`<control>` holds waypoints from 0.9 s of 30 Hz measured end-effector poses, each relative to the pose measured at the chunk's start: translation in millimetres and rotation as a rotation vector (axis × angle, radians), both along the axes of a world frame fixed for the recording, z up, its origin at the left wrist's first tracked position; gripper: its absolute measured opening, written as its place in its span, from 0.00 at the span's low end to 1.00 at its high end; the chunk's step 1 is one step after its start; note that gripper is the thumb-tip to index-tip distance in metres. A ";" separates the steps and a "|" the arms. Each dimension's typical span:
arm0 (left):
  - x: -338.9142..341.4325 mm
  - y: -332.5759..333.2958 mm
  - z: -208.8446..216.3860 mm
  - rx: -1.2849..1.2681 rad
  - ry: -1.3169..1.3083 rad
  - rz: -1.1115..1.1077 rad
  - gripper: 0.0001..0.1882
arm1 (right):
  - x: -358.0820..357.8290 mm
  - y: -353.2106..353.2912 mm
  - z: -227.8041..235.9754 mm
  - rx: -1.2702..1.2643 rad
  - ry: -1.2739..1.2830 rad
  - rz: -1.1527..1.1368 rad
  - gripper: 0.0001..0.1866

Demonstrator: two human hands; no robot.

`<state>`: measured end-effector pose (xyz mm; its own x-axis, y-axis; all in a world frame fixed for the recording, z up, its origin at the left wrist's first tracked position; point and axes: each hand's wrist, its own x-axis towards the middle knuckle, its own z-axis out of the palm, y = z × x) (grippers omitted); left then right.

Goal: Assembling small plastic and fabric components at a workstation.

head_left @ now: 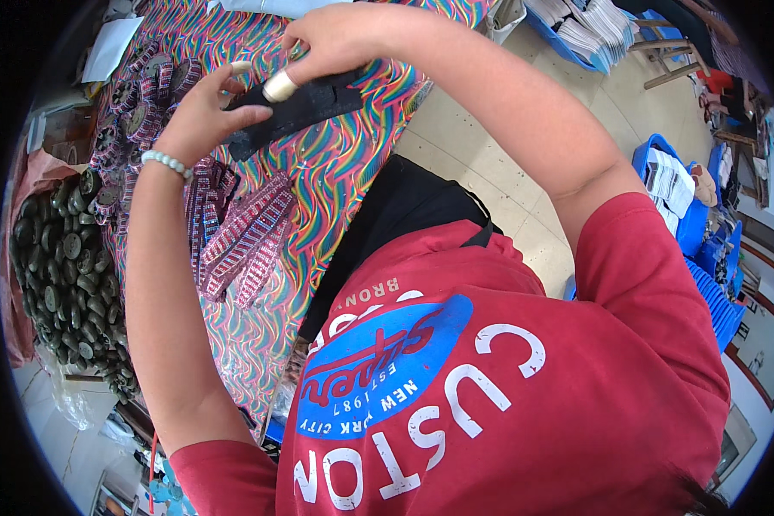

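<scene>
A black flat strip of material (305,112) lies on the patterned table cover, under and between my two hands. My left hand (196,116), with a pale bead bracelet at the wrist, is at the strip's left end. Its thumb stretches over the black material and stands apart from the curled fingers. From the far side my right hand (340,43) reaches down, one digit wrapped in cream tape and pointing at the strip. Its other fingers curl in by a small greenish thing too small to name. Below my left hand lie pink-and-black beaded strips (254,228).
Rolled beaded bands (142,107) pile up at the table's left. Beyond them hangs a heap of dark round pieces (64,275). Blue bins (669,185) with papers stand on the tiled floor at right, near a wooden stool (666,56).
</scene>
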<state>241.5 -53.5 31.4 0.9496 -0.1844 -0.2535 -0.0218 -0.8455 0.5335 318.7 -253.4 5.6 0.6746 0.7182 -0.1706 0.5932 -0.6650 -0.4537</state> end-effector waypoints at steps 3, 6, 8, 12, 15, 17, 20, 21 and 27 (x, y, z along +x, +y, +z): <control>5.8 9.9 -6.8 -0.087 0.054 0.012 0.30 | -9.3 -18.3 39.1 0.132 0.205 0.037 0.26; 7.2 5.6 -14.3 -0.026 -0.012 -0.028 0.28 | -15.8 -18.8 41.9 -0.048 0.138 -0.014 0.28; 9.8 -0.9 -9.6 0.103 0.040 -0.031 0.24 | -18.8 -16.9 32.0 -0.055 -0.029 0.048 0.25; 13.5 -8.0 2.1 0.213 0.086 -0.103 0.22 | -17.4 -18.5 28.0 -0.033 0.030 0.054 0.23; 11.2 -0.6 -5.2 0.067 0.028 -0.084 0.21 | -12.4 -26.4 19.6 0.123 0.130 0.103 0.21; 8.9 2.6 -8.7 0.019 0.050 -0.081 0.20 | -11.6 -21.2 17.5 0.052 0.121 0.105 0.20; 8.2 2.4 -2.5 0.012 0.155 -0.081 0.18 | -13.6 -20.1 15.3 0.018 0.125 0.113 0.18; 7.5 0.5 -1.2 0.044 0.129 -0.072 0.16 | -13.1 -22.0 12.1 0.091 0.140 0.073 0.17; 8.0 8.6 -3.7 -0.020 0.089 -0.016 0.14 | -10.8 -23.5 10.8 0.216 0.186 0.132 0.17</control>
<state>249.5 -44.9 27.7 0.9205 -0.2054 -0.3325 0.0125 -0.8349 0.5503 307.8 -276.9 16.3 0.5445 0.8307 -0.1163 0.5620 -0.4642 -0.6846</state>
